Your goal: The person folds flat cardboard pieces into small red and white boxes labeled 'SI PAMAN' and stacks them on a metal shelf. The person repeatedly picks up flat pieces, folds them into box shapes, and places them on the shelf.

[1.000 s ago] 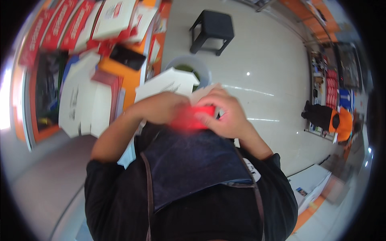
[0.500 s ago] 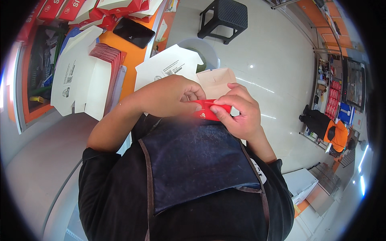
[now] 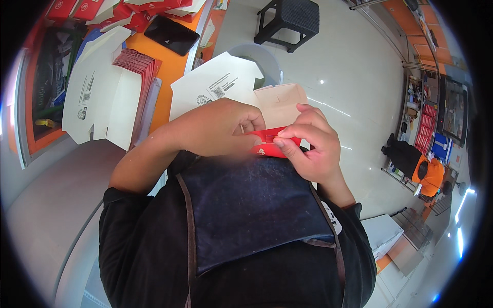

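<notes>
Between my hands, close in front of my apron, is a partly folded cardboard box [image 3: 267, 149], red outside and white to beige inside. Its white panel with dark print spreads out to the far left, and a beige flap stands up at the far side. My left hand [image 3: 226, 126] grips the red edge, fingers curled inside and thumb in front. On the right, my right hand [image 3: 312, 141] pinches a red tab of the same box between thumb and index finger. The tab's slot is partly hidden by my fingertips.
A stack of flat white-and-red box blanks [image 3: 123, 97] sits on the orange counter [image 3: 172, 66] at left. Beyond it lie a black phone [image 3: 171, 35] and red folded boxes [image 3: 90, 9]. A black stool [image 3: 290, 20], a pale bin [image 3: 269, 59] and a person in orange [image 3: 430, 174] are farther off.
The box has shifted slightly right and its red edge has opened a little, showing a gap. My right hand has moved slightly right and still pinches the tab.
</notes>
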A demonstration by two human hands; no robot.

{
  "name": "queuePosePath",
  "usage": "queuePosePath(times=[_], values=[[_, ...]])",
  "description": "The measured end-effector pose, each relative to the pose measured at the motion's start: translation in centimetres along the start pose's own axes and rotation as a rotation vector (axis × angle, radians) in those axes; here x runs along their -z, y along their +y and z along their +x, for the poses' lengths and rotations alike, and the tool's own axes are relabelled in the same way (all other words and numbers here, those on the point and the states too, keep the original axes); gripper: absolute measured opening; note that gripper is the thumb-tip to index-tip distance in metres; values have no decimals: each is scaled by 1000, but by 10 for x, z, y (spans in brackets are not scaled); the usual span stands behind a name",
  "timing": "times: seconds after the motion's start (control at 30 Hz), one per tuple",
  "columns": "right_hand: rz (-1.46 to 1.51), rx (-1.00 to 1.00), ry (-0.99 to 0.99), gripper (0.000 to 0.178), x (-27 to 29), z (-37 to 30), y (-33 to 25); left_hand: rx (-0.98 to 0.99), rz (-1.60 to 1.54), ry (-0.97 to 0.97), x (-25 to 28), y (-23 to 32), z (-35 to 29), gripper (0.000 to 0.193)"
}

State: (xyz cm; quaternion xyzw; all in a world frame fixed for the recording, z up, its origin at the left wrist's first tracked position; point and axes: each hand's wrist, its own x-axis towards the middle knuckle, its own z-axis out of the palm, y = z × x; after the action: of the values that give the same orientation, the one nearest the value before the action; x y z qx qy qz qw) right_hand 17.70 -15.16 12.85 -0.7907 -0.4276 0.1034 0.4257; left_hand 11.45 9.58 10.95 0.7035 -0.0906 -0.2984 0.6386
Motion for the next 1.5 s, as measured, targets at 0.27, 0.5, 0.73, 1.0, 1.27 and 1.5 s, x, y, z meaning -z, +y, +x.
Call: queuePosePath(times=[0.27, 0.5, 0.73, 1.0, 1.27, 1.5], values=[[139, -265, -188, 7, 13, 5, 2, -12, 448, 199, -13, 20, -12, 27], [362, -545, 161, 13, 12, -2, 16, -43, 481, 434, 6, 27, -34, 17], [244, -427, 75, 14, 7, 5, 12, -236, 472, 610, 0, 16, -23, 24], [151, -341, -103, 10, -6, 17, -7, -109, 479, 741, -22, 18, -11, 40], [108, -222, -115, 9, -16, 20, -3, -180, 359, 510, -15, 15, -11, 42], [263, -324, -113, 11, -5, 18, 7, -267, 262, 534, -15, -2, -4, 41]])
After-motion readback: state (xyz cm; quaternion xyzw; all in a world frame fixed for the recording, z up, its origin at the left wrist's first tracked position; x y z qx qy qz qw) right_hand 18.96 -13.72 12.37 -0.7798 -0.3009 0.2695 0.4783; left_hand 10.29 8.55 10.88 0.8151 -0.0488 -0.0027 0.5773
